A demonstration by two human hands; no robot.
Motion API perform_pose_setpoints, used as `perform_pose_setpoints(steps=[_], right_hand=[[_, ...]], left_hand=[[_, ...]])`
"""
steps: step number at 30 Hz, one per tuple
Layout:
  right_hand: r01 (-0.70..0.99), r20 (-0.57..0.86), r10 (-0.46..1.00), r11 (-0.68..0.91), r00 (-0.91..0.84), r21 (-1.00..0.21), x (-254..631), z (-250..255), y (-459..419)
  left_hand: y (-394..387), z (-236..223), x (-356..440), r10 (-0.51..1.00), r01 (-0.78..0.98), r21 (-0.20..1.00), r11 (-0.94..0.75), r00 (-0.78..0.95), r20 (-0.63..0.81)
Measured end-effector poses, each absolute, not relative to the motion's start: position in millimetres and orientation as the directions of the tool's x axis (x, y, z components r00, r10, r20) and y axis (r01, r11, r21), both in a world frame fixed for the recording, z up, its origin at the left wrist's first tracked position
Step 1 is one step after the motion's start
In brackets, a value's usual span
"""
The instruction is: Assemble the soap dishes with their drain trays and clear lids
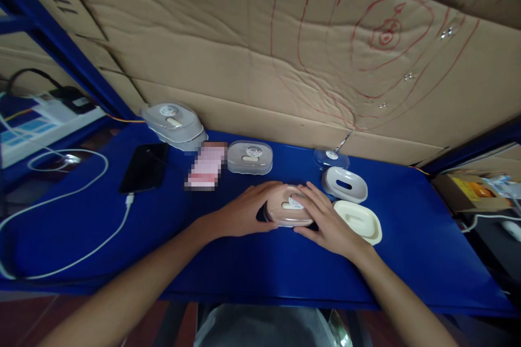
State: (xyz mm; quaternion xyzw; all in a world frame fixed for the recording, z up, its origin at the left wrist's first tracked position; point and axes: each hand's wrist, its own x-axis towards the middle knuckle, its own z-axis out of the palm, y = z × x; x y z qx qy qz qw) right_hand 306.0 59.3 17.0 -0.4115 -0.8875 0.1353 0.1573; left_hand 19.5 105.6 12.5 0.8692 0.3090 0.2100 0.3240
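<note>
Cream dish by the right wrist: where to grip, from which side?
Probably best: cream dish by its right-end rim, from the right. The raised rim offers an edge to pinch; in view, the right hand overlaps the left side, and the white dish sits just behind.

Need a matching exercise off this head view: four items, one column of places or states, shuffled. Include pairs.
Things
1. Pink-beige oval plastic case
2. Cream oval plastic dish
3. White oval plastic dish
4. Black rectangular phone-like device

Places or states
A. Beside the wrist of the right hand
B. Plugged into a thin white cable
C. Held between the right hand and the left hand
D. Has a dark slot in its middle

Pairs: 1-C, 2-A, 3-D, 4-B
</note>
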Motion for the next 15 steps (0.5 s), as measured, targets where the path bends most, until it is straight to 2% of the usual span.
perform_pose_setpoints(steps=[5,15], right_hand=[[0.742,0.165,0.791,0.611,-0.589,-0.276,308,19,63],[0.804,0.204,0.805,0.584,-0.557,-0.108,308,17,92]], left_hand=[[105,2,20,0.685,0.429,0.631,-0.646,0.69,0.233],[105,6,27,0.693,0.55,0.423,-0.72,0.601,0.398]])
